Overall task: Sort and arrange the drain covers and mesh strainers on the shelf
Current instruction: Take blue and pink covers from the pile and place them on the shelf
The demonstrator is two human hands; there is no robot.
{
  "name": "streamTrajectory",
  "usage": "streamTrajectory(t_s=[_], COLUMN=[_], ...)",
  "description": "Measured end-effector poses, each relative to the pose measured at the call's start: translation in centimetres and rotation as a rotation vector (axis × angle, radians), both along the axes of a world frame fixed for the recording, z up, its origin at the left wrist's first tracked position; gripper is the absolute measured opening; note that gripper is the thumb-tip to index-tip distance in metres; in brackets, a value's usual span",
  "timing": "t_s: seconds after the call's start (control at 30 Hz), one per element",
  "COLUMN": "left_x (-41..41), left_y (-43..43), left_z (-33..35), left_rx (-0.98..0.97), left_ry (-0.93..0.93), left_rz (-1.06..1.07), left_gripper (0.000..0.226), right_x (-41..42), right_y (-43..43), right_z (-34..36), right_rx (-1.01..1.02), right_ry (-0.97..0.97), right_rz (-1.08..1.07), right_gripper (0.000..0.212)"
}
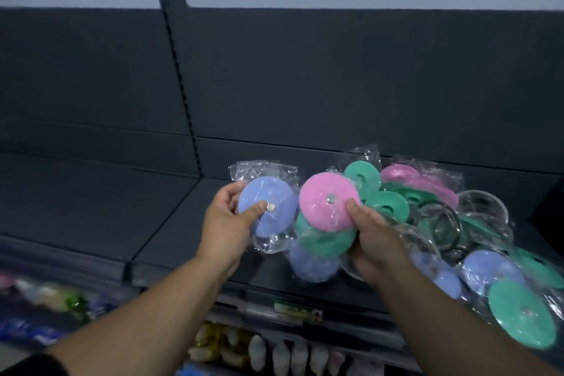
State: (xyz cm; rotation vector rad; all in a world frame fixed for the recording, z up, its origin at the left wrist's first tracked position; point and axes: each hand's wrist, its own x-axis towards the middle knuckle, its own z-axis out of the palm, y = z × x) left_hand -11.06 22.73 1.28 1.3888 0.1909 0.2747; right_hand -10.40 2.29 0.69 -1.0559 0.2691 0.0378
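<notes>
My left hand (pixel 224 224) grips a blue round drain cover (pixel 274 200) in a clear plastic bag, thumb near its metal centre stud. My right hand (pixel 370 243) holds a fanned bunch of bagged covers: a pink cover (pixel 323 197) on top, a green cover (pixel 326 243) under it and a blue cover (pixel 311 265) lowest. Both hands hover over the dark shelf (pixel 171 223). To the right lies a heap of bagged covers (pixel 427 192) in green, pink and blue, mixed with clear round strainers (pixel 442 223).
A slotted upright post (pixel 180 76) splits the dark back panel. The shelf left of my hands is bare. A price-label strip (pixel 297 311) runs along the shelf's front edge. Blurred packaged goods (pixel 274 351) fill the lower shelf.
</notes>
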Motion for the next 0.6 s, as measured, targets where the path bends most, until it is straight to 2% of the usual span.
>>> streamTrajectory(t_s=[0.2, 0.33, 0.4, 0.53, 0.6], left_x=[-3.6, -6.3, -7.8, -11.7, -13.9], left_y=[10.2, 19.1, 23.5, 32.4, 36.6], left_z=[0.1, 0.1, 0.2, 0.5, 0.8], left_rx=[0.031, 0.024, -0.014, -0.268, -0.328], left_ry=[-0.002, -0.002, 0.011, 0.091, 0.129], left_rz=[0.1, 0.154, 0.177, 0.174, 0.118], left_gripper=[0.04, 0.042, 0.046, 0.066, 0.05], right_x=[-0.8, -2.5, -3.6, -5.9, -7.0], right_y=[10.3, 19.3, 24.1, 33.8, 38.6], right_z=[0.4, 1.1, 1.4, 1.8, 1.7], right_rx=[-0.045, -0.07, -0.075, -0.055, -0.05], right_ry=[-0.008, -0.009, -0.023, -0.034, -0.028], right_rz=[0.111, 0.185, 0.244, 0.377, 0.448], right_gripper=[0.03, 0.011, 0.011, 0.02, 0.034])
